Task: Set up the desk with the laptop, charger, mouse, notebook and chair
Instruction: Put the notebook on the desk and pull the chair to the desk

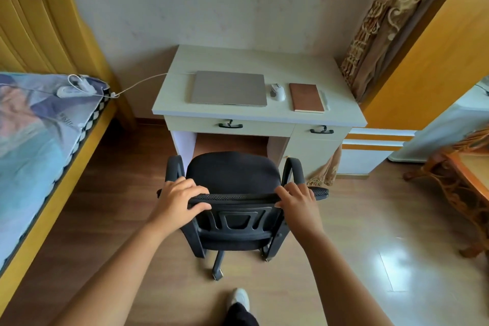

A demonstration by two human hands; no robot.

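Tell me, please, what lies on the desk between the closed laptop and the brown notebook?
The white mouse sits between the laptop and the notebook, apart from both; the head view shows it.

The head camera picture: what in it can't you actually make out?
- Grey closed laptop: where the white charger cable joins it is too small to see.
- Black mesh office chair: the seat hides most of its wheeled base.
- Slim pale object beside the brown notebook: too small to identify.
- White desk: drawers closed, contents hidden.
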